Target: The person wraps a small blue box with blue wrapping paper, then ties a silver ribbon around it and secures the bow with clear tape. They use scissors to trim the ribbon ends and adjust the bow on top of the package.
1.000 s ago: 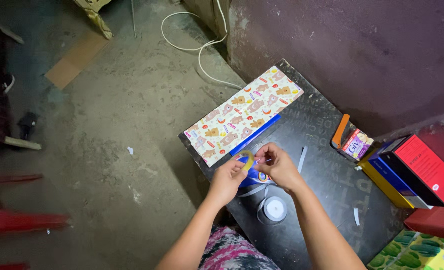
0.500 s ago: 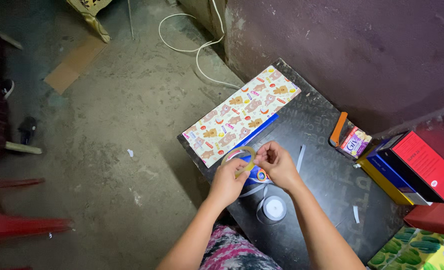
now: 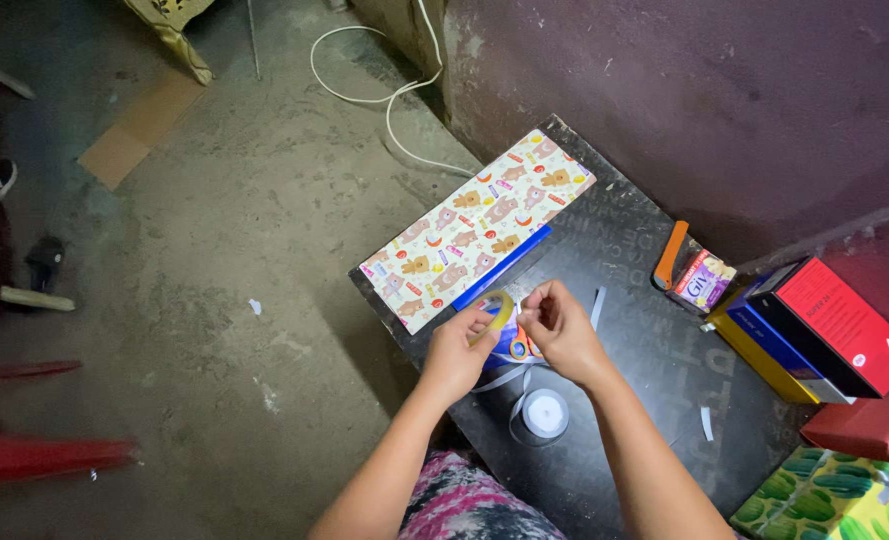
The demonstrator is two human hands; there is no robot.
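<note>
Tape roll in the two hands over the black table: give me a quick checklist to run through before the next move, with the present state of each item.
1. Left hand grips the tape roll: ok.
2. Right hand has its fingertips at the roll's edge: ok.
3. Free end of tape lifted: cannot tell, too small to see.
4. Wrapped box with bear pattern lies flat on the black table, apart from both hands: ok.
5. Scissors with orange handles within reach: ok, under the hands, partly hidden.
6. White ribbon spool clear of the hands: ok, though its loose ribbon trails beneath them.
</note>
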